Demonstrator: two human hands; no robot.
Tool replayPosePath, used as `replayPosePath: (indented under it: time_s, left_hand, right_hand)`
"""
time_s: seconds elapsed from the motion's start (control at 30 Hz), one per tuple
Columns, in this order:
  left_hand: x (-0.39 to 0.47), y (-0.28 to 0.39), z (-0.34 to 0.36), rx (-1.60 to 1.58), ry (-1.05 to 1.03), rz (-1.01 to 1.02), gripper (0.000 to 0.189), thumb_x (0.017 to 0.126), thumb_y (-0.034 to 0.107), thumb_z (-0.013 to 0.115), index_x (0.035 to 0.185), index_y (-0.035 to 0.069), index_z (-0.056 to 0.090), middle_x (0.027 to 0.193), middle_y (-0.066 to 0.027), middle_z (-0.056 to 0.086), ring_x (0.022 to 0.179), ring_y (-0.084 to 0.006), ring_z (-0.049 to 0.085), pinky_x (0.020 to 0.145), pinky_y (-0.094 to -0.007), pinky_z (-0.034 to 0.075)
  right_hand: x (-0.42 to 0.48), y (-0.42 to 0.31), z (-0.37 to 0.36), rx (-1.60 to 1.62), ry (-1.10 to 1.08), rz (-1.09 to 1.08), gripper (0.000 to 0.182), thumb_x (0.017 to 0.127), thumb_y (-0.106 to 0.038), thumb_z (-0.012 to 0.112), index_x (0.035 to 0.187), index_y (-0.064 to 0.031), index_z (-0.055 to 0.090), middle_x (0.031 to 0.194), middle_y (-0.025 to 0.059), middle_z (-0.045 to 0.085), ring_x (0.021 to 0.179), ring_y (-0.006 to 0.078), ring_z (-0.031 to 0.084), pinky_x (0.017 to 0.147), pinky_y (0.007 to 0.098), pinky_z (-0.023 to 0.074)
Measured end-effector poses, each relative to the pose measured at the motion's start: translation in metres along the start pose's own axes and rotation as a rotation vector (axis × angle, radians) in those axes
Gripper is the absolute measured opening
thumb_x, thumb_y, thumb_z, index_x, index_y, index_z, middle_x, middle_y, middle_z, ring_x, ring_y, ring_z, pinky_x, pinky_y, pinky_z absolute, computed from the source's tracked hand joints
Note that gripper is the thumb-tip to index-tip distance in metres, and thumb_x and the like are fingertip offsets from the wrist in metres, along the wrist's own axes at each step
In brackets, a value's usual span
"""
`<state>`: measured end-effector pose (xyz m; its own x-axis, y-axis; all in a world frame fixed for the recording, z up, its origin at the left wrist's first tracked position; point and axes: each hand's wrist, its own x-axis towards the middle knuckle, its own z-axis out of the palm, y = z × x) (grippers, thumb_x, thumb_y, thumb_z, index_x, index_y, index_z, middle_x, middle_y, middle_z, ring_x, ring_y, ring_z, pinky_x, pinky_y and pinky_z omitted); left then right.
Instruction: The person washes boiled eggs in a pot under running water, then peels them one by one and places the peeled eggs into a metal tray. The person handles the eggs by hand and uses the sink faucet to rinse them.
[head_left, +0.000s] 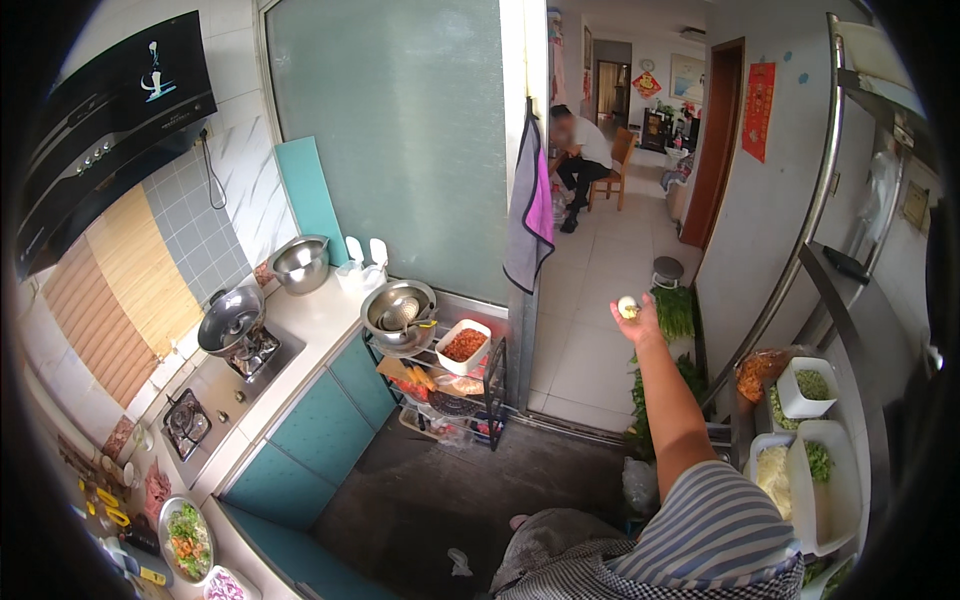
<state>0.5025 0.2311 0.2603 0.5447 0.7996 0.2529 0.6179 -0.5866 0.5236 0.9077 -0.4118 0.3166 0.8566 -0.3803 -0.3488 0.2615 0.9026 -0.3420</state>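
My right hand (636, 321) is stretched out ahead at the end of a bare forearm, towards the doorway. A small round whitish food item (628, 306) with a yellowish patch rests in the fingers; whether it is an egg or a bulb cannot be told. Beyond the hand, bunches of long green leafy vegetables (673, 311) lie on the floor along the wall, near a round grey-topped stool (667, 270). My left hand is out of view. A checked apron (555, 551) and a striped sleeve (705, 510) show at the bottom.
At the left, a wok (232, 321) sits on the gas stove (187, 431) beside steel bowls. A wire rack (491, 390) holds a tub of chopped red food (463, 345). Shelves with vegetable tubs (829, 480) stand at right. A person (581, 146) sits beyond the doorway.
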Motion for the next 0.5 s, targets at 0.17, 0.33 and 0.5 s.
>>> replayPosePath:
  time_s: [0.17, 0.33, 0.5]
  left_hand:
    - [-0.003, -0.017, -0.002, 0.004, -0.012, 0.009, 0.034, 0.073, 0.028, 0.057, 0.097, 0.004, 0.055, 0.091, -0.0129, 0.055, 0.085, -0.0262, 0.052, 0.074, -0.0349, 0.043]
    - [-0.006, -0.034, -0.005, 0.032, -0.024, 0.028, 0.034, 0.073, 0.028, 0.057, 0.097, 0.004, 0.055, 0.091, -0.013, 0.055, 0.085, -0.0266, 0.052, 0.074, -0.0354, 0.043]
    - [-0.008, -0.052, -0.006, 0.06, -0.036, 0.045, 0.035, 0.073, 0.029, 0.057, 0.097, 0.004, 0.055, 0.091, -0.013, 0.055, 0.085, -0.027, 0.052, 0.074, -0.0358, 0.043]
  right_hand:
    - [-0.031, -0.01, -0.001, -0.029, 0.007, -0.057, 0.052, 0.085, -0.038, 0.042, 0.115, 0.004, 0.035, 0.109, 0.0161, 0.045, 0.098, 0.0315, 0.046, 0.086, 0.0412, 0.0419]
    - [-0.056, -0.003, -0.004, -0.038, 0.044, -0.073, 0.052, 0.086, -0.038, 0.041, 0.116, 0.0042, 0.033, 0.11, 0.0169, 0.044, 0.099, 0.0315, 0.046, 0.085, 0.041, 0.0424]
    - [-0.069, 0.013, 0.004, -0.039, 0.024, -0.034, 0.05, 0.085, -0.039, 0.042, 0.114, 0.0011, 0.036, 0.107, 0.0145, 0.046, 0.094, 0.0306, 0.047, 0.083, 0.0409, 0.0433]
